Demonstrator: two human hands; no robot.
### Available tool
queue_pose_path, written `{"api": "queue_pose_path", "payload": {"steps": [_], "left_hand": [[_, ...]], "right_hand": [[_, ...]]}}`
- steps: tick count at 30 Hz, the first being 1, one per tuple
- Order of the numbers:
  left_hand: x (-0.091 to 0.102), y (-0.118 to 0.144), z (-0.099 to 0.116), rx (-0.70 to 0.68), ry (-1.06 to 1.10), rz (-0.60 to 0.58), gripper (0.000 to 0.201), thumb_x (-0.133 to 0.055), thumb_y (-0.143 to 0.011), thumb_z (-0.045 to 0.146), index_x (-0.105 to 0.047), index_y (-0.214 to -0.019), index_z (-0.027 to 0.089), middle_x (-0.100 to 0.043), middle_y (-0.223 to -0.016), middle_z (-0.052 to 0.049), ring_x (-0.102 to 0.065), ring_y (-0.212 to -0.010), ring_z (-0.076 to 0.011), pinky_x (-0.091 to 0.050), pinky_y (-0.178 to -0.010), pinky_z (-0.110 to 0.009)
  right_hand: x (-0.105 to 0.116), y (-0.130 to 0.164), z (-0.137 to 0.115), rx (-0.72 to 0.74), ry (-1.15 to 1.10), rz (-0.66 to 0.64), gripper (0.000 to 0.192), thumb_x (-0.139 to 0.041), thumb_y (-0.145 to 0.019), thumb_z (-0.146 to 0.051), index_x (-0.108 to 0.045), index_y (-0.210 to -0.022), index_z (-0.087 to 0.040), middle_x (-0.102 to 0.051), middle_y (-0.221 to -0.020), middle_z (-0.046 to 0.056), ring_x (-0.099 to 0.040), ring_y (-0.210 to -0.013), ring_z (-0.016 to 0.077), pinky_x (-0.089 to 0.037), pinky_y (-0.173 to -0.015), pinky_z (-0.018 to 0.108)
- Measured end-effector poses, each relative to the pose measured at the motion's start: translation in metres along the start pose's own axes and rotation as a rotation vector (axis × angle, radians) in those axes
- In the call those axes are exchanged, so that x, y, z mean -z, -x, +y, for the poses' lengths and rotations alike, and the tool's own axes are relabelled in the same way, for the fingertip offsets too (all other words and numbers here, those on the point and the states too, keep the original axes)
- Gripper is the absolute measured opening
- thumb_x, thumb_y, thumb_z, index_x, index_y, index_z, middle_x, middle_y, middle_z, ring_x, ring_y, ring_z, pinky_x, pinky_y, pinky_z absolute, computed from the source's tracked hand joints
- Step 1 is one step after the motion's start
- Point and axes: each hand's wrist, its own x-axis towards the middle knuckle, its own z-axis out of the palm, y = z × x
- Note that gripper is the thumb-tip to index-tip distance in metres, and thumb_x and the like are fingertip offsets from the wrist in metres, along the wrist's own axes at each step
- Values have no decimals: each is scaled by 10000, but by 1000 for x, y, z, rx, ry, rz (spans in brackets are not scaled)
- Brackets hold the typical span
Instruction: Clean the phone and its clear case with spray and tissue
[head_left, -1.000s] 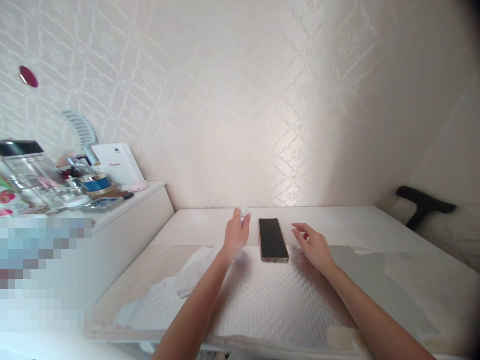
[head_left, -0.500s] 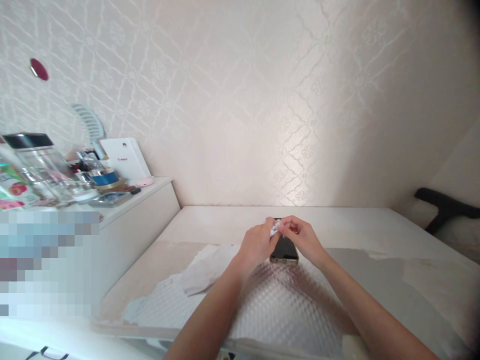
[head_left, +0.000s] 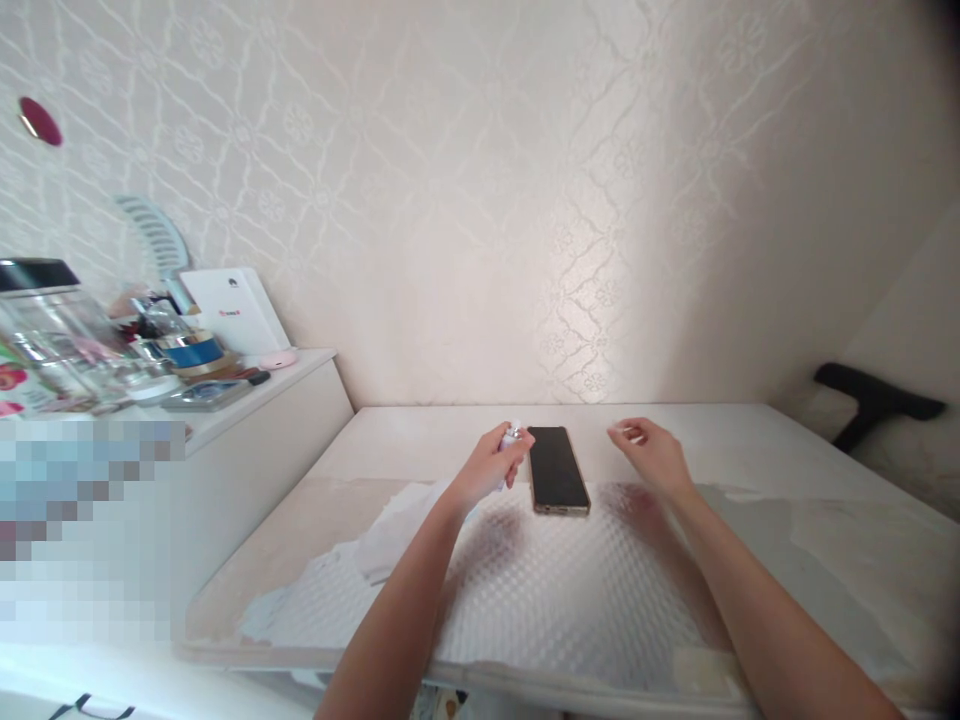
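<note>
Where the pale, embossed wallpaper [head_left: 480, 180] with its lattice-and-flower relief fills the whole background, a broad white counter [head_left: 720, 440] runs beneath it, smooth and matte at the far edge. Over the near part lies a sheet of clear bubble wrap [head_left: 570, 600], quilted in small rounded cells that catch the light, with a crumpled white sheet [head_left: 390, 540] under its left side. To the left stands a lower white cabinet [head_left: 285, 420], its top crowded with a clear glass jar [head_left: 52, 330] with a dark lid, a flat white box [head_left: 236, 315] leaning on the wall, a roll of blue tape [head_left: 191, 352] and a pale comb-like shape [head_left: 154, 235]. A black curved bar [head_left: 874, 395] shows at the far right. On the far edge of the bubble wrap lies a phone [head_left: 556, 470], a slim rectangle with a glossy black screen facing up and a gold-toned rim. The left hand [head_left: 487, 468] sits just beside the phone's left edge, its fingers curled closed around a small white crumpled item [head_left: 512, 435] that pokes out at the top. The right hand [head_left: 654, 455] hovers to the right of the phone, apart from it, loosely half open with the fingers bent; whether it pinches anything cannot be told.
</note>
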Motion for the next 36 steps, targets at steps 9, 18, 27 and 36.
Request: {"api": "queue_pose_path", "payload": {"steps": [9, 18, 27, 36], "left_hand": [[-4, -1, 1, -28, 198, 47, 290, -504, -772, 387, -613, -913, 159, -594, -1022, -94, -528, -979, -193, -396, -824, -290], [-16, 1, 0, -114, 111, 35, 467, -426, -823, 408, -438, -1233, 185, -493, -1234, -70, -422, -1150, -187, -261, -994, -322], [-17, 13, 1, -166, -257, -47, 570, -431, -795, 470, -343, -1301, 220, -331, -1364, -42, -332, -1223, -197, -265, -996, -320], [63, 71, -12, 325, -1155, 278, 497, -491, -704, 499, -550, -1050, 147, -586, -1025, -172, -528, -964, -311, -356, -821, -405]], "right_hand": [[-6, 4, 21, -63, 458, -165, 346, -521, -679, -404, -558, -960, -205, -634, -774, 33, -571, -727, 222, -378, -603, 308], [-15, 42, -56, 412, -108, -299, 334, -511, -737, -313, -490, -1054, -210, -593, -897, 39, -546, -743, 151, -442, -615, 265], [-34, 60, -61, 367, -284, -444, 275, -472, -734, -218, -498, -1008, -199, -575, -857, 18, -520, -720, 146, -418, -661, 282], [-25, 56, -69, 23, -639, -778, 238, -430, -757, -328, -506, -930, -183, -515, -648, -29, -382, -483, 84, -283, -456, 210]]}}
